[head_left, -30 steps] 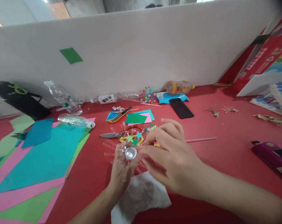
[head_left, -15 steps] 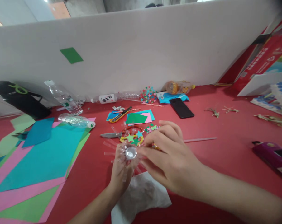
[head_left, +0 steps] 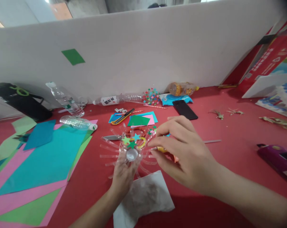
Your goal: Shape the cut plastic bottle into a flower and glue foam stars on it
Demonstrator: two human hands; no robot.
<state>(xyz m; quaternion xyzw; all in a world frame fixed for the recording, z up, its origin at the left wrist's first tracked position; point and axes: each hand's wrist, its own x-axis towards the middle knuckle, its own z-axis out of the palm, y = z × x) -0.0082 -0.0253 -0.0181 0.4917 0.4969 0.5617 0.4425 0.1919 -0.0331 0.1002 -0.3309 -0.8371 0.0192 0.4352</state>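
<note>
My left hand [head_left: 122, 175] is closed around the neck end of a cut clear plastic bottle [head_left: 132, 155], whose round mouth faces me. Thin strips fan out from the bottle on all sides. Green and blue paper stars [head_left: 132, 144] show just above the mouth, on or behind the strips. To the right, my right hand [head_left: 185, 152] is curled in a pinch close to the strip ends. Something yellow with a pale tip [head_left: 160, 149] shows between its fingers, with an orange bit below; its kind is unclear. Scissors [head_left: 112, 137] lie partly hidden behind the bottle.
Coloured paper sheets [head_left: 45, 158] cover the left side. A white tissue [head_left: 148, 193] lies below my hands. Farther back are a utility knife [head_left: 121, 117], a phone [head_left: 185, 109], plastic bottles [head_left: 66, 100] and a star-covered piece [head_left: 151, 97]. A purple glue gun-like tool [head_left: 276, 160] lies right.
My right hand has drawn back to the right, away from the bottle mouth. The bottle has shifted slightly left in my left hand, and its strips show more spread out.
</note>
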